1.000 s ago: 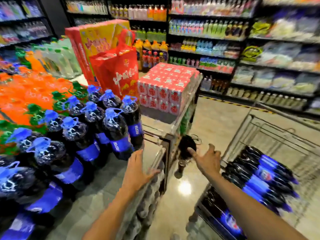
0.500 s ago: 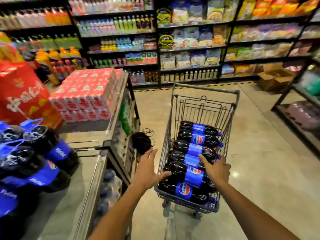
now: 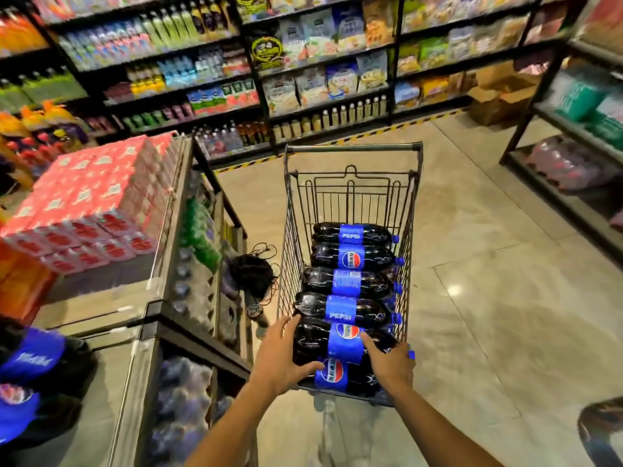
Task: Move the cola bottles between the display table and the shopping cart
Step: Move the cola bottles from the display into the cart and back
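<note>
6 cola bottles [image 3: 350, 284] lie on their sides in the shopping cart [image 3: 352, 153], stacked front to back. My left hand [image 3: 281, 357] and right hand [image 3: 387, 364] both wrap the second-nearest bottle [image 3: 342, 342], fingers curled onto it, not yet lifted. More bottles stand on the bench [image 3: 97, 305] at my left. I judge the transfer roughly midway, direction unclear.

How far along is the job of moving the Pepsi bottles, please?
Some Pepsi bottles already stand on the display table. Both the left hand and right hand are on a bottle in the shopping cart. Six bottles lie in the cart, the held one included.
</note>
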The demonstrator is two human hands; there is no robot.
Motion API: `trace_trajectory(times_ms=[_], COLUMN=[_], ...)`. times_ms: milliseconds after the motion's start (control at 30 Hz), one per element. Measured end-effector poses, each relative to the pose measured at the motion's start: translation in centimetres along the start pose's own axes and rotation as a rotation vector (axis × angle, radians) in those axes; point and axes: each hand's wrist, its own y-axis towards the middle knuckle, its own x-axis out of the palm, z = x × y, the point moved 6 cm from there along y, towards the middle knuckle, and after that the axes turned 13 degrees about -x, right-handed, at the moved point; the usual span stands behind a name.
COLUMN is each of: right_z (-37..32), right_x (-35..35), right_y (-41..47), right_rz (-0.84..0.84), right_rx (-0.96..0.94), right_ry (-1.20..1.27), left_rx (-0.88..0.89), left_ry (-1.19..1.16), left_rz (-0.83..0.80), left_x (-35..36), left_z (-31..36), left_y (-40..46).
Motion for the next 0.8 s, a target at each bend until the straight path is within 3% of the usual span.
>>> trace_trajectory(times_ms=[167, 467, 800], right_z=[1.4, 3.5, 4.9], right_x=[3.1, 6.4, 10.5], right_y=[0.6, 3.2, 6.0], right_rz=[0.046, 0.278, 0.634], right_rx=[0.137, 0.421, 0.68], right_ry=[0.052, 0.064, 0.49], left_rx=[0.127, 0.405, 0.466], left_ry=[0.08, 0.372, 0.549], left_rz=[-0.088, -0.368, -0.427], left_x=[1.4, 9.0, 12.4], left_z=[0.8, 1.4, 1.7], left_y=[5.4, 14.0, 15.4])
